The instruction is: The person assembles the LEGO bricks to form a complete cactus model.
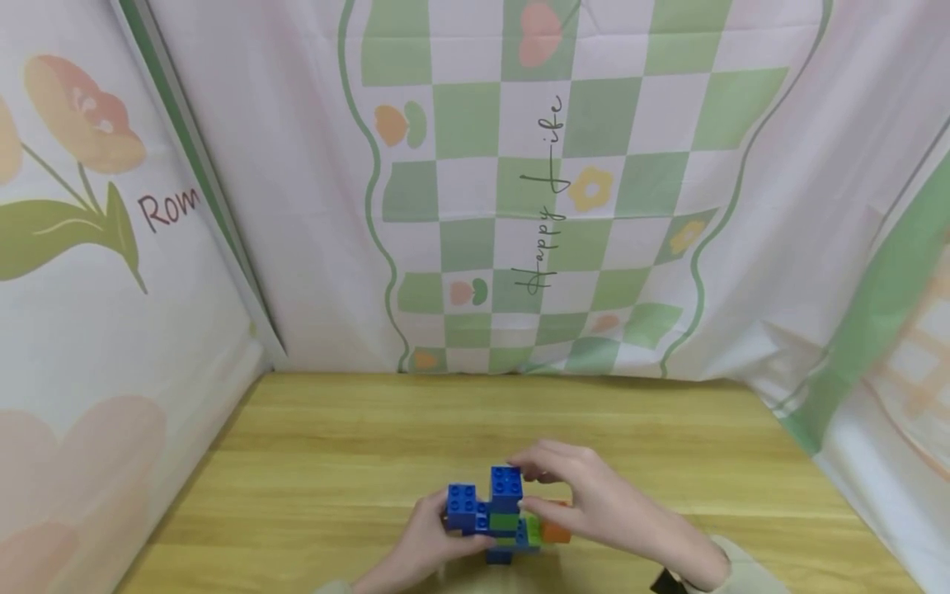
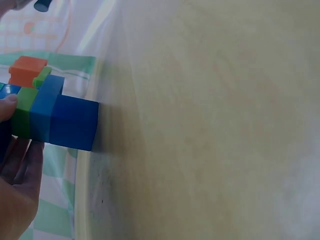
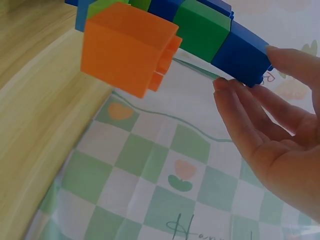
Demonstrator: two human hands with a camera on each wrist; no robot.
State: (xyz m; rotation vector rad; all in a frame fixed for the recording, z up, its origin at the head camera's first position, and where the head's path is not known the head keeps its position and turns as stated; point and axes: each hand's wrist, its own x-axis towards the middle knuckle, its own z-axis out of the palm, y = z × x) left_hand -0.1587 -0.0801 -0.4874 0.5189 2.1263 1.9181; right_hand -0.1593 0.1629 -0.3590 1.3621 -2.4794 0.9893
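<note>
A built-up figure of toy building blocks stands over the table, low in the head view. My left hand [image 1: 430, 540] grips its left side, with the thumb across the front; in the left wrist view that thumb lies beside a light green block [image 2: 24, 112]. At the top of the figure is a blue block [image 1: 506, 487], stacked on a green block [image 3: 204, 29]. Thumb and fingers of my right hand [image 1: 586, 499] pinch this top block from the right. An orange block [image 3: 127, 50] sticks out on the right side, and another blue block [image 1: 461, 505] rises on the left.
The wooden table [image 1: 356, 437] runs back to a hanging cloth [image 1: 467, 190] with green checks and lettering. A printed cloth [image 1: 89, 330] hangs along the left side, and more cloth [image 1: 853, 388] drapes at the right.
</note>
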